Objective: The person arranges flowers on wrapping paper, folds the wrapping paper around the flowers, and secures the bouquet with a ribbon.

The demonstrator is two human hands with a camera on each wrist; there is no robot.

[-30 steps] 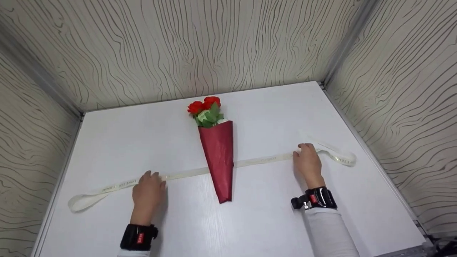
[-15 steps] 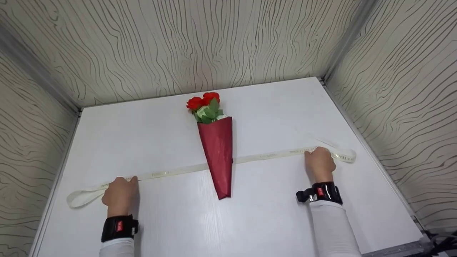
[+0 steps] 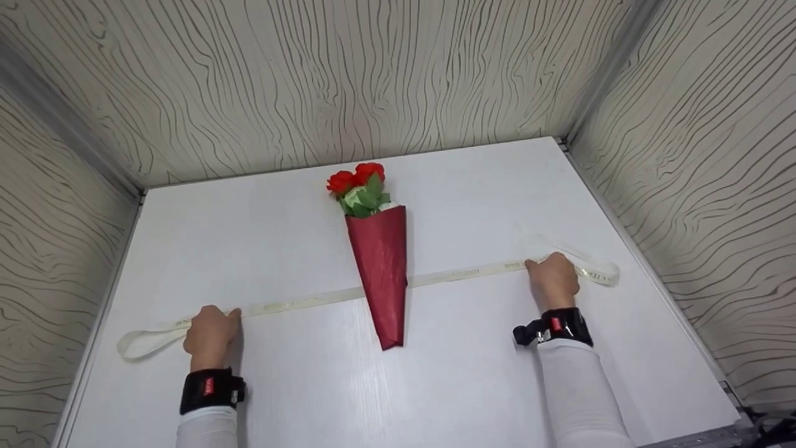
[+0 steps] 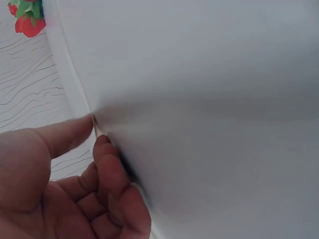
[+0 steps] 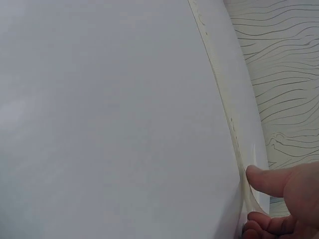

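Observation:
A bouquet with red flowers and green leaves, wrapped in dark red paper [image 3: 380, 267], lies in the middle of the table in the head view. A long cream ribbon [image 3: 460, 274] printed with gold letters runs crosswise beneath its lower half. To the bouquet's left, my left hand [image 3: 211, 336] pinches the ribbon between thumb and curled fingers, as the left wrist view shows close up. On the other side my right hand [image 3: 553, 280] pinches it likewise; in the right wrist view the thumb [image 5: 271, 180] lies against the ribbon. Loose ribbon ends loop beyond both hands.
The white table [image 3: 311, 386] is enclosed by wood-grain patterned panels [image 3: 348, 81] at the back and sides. Dark cables [image 3: 771, 429] lie at the lower right corner. Each wrist wears a black strap.
My left hand has slid left along the ribbon and my right hand slightly right. Fingers that lay extended on the ribbon are now curled, pinching it. The bouquet stays put.

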